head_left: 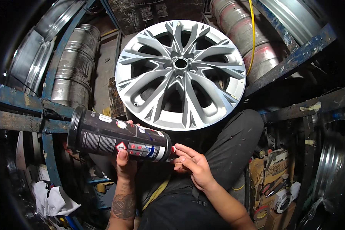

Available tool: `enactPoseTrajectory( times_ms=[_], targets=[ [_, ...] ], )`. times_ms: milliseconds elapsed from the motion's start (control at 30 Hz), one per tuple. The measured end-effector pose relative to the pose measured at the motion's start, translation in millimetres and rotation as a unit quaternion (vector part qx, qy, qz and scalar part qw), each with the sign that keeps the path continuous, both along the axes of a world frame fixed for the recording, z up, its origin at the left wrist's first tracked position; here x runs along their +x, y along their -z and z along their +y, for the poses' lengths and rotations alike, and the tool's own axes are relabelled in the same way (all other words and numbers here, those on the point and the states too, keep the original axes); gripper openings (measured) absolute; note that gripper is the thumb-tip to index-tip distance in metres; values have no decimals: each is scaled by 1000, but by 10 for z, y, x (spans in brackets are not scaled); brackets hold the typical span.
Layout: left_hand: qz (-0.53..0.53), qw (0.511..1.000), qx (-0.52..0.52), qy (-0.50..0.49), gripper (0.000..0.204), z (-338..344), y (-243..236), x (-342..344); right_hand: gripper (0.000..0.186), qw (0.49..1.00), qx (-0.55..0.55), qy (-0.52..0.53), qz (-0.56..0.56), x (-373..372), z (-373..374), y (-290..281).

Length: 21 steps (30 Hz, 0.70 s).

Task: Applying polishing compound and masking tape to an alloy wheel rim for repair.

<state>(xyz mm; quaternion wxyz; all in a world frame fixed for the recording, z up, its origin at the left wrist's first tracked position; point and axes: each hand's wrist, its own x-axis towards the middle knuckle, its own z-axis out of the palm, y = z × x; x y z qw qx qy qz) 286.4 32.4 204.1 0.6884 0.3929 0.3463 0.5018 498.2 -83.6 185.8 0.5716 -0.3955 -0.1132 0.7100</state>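
My left hand (125,168) grips the likely stiff, slick, black plastic-looking cylinder (97,132) mid-body, my right hand (197,168) curled at three o'clock, hold unclear

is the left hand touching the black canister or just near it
Touching. The head view shows the left hand gripping the black canister, thumb pressed on its printed side and fingertips showing past its far edge.

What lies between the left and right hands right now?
In the head view, part of the black canister: the left hand holds it, its red tip by the right hand.
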Motion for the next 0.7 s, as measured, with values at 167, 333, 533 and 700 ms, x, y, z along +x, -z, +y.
enactPoseTrajectory(
  times_ms=[167,333,533,700],
  targets=[
    [36,992,19,-119,99,82,43,141,58,996,-17,-87,20,27,17,83],
    [29,995,15,-99,93,145,119,22,61,992,-22,-92,79,27,14,41],
    [-21,994,5,-111,85,235,126,-13,61,990,-17,-79,119,30,44,2],
    [-115,988,-42,-95,75,302,131,3,63,984,-34,-74,156,41,77,-65]
  ],
)
